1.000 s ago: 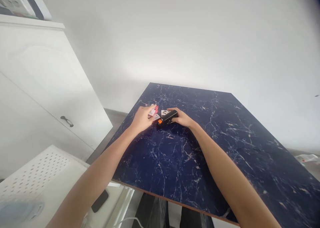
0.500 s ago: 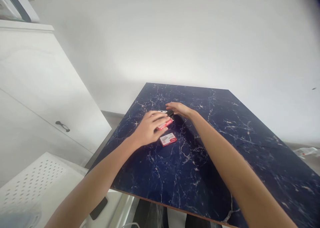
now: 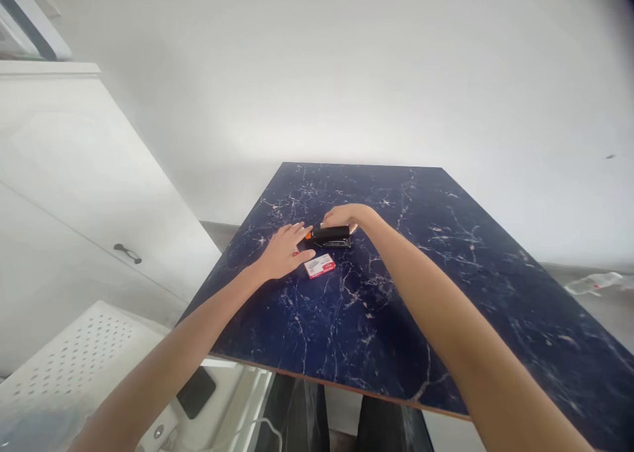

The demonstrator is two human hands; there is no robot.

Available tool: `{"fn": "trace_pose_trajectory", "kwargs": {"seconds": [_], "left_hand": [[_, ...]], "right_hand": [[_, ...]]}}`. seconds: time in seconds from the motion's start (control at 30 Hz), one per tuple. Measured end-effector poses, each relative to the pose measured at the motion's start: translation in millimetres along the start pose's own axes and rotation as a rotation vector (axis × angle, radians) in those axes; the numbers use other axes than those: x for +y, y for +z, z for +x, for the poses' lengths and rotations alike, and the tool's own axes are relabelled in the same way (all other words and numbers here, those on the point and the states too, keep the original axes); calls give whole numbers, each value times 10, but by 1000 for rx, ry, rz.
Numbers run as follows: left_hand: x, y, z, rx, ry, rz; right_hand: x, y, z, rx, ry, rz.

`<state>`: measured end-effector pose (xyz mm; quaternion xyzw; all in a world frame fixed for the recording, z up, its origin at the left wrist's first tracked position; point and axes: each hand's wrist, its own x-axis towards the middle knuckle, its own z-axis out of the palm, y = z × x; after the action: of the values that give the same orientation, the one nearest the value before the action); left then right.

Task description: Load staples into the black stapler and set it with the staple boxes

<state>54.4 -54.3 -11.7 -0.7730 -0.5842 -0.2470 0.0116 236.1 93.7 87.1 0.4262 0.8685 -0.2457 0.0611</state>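
Dark trouser legs [image 3: 297,415] show just below the near edge of your table, and off to your left lies a white panel with rows of little holes [image 3: 74,353], with a black phone [image 3: 197,391] beside it. Your table is a dark blue top with thin white marble lines [image 3: 321,333]. Your left hand [image 3: 283,254] lies flat on it, near the middle, with the fingers [image 3: 292,235] spread wide apart, not pinching anything. A small red thing [image 3: 296,251] peeks out by those fingers, but it is too small to tell what it is. Your right hand [image 3: 341,217] sits on top of a black stapler [image 3: 329,236] with a bit of orange at its left end. The fingers [image 3: 333,215] are close together and bend over it, though you can't tell if they squeeze it. Just in front of the stapler, a red and white box of staples [image 3: 319,265] lies flat, right beside your left fingertips, not under them. Farther off is a white cabinet [image 3: 74,174] with a dark handle [image 3: 127,254] on your left, then a plastic bottle [image 3: 593,283] on the floor on your right — and a plain white wall [image 3: 317,75] behind it all.
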Motion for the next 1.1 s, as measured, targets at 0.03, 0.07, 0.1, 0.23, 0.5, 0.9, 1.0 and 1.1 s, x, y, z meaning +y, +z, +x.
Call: {"fn": "trace_pose_trajectory", "kwargs": {"seconds": [0.03, 0.07, 0.1, 0.23, 0.5, 0.9, 1.0, 1.1], "left_hand": [[109, 57, 42, -4, 34, -10], [230, 116, 71, -5, 71, -25], [360, 175, 90, -5, 112, -44], [835, 322, 135, -59, 299, -128], [882, 226, 228, -102, 378, -229], [913, 483, 238, 257, 414, -30], [874, 421, 196, 188, 470, 93], [894, 407, 161, 153, 453, 130]], "right_hand": [[112, 28, -141, 14, 0, -3], [227, 62, -289, 33, -3, -10], [345, 101, -439, 56, -7, -20], [819, 278, -1000, 152, -8, -52], [1492, 563, -1912, 518, -182, 309], [1358, 910, -1807, 599, -255, 95], [1402, 891, -1837, 582, -213, 122], [1430, 862, -1879, 557, -186, 110]]}}
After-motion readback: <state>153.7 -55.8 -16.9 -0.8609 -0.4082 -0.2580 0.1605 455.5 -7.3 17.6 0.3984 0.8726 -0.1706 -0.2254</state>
